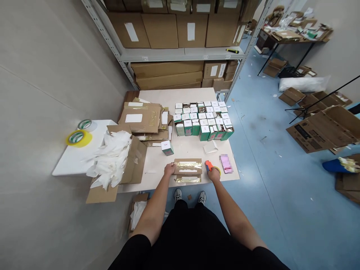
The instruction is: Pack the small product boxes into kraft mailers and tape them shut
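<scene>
My left hand (169,169) grips the left end of a small cardboard box (188,171) near the table's front edge. Shiny tape and a white label run along its top. Just in front of it, on my side, lies another taped cardboard piece (189,179). To the right, my right hand (214,174) is wrapped round an orange and blue tape dispenser (208,165) with a yellow roll. A pink phone-like item (226,163) lies right of that hand. A single white and green carton (167,147) stands beyond my left hand, and a folded white paper (210,147) lies beyond the dispenser.
Rows of white and green cartons (204,116) stand at the table's back right. Flattened cardboard (143,116) is stacked on the left, beside an open box (135,161) stuffed with white paper (112,153). Tape rolls (75,138) sit farther left. Shelving (180,55) rises behind.
</scene>
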`<state>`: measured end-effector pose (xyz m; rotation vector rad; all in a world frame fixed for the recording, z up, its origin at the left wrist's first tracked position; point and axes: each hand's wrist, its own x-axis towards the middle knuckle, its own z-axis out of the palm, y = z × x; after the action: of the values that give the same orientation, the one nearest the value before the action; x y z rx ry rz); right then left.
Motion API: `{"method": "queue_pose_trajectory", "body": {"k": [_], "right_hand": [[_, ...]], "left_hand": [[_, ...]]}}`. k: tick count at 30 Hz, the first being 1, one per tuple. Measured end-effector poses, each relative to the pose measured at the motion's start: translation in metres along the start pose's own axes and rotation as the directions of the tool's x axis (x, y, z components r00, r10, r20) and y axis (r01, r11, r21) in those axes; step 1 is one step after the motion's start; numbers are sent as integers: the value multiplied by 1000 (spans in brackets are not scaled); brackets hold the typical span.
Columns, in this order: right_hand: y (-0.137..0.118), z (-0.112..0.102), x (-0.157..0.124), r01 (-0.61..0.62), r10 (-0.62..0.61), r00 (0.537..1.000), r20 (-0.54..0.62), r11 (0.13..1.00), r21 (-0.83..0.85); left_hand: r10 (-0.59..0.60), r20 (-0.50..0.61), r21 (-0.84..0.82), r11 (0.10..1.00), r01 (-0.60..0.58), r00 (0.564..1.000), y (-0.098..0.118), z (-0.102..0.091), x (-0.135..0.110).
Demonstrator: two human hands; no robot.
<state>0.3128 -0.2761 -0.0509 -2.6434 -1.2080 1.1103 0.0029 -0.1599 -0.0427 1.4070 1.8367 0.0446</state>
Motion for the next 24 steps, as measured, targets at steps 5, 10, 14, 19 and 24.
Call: {"method": "queue_pose_trajectory", "body": {"k": [5,10,14,19,24], "right_hand": [[-35,-3,-15,114,-114,993,-8,977,180],[-58,3,-19,161,-163,987,3,975,151],[-56,-2,-9,160,-165,986,21,975,156],[-51,-5,-4,148,-158,987,36,968,201],[-51,-2,-7,140,-147,989,16,966,216]], "left_hand": [[26,32,-72,997,-24,999,-7,-2,3],[43,58,-107,994,-37,997,-12,0,9],[71,71,-132,989,-61,995,-16,2,14],[99,84,-173,981,-83,992,-24,7,19],[107,90,-213,973,-86,990,-27,10,22]]}}
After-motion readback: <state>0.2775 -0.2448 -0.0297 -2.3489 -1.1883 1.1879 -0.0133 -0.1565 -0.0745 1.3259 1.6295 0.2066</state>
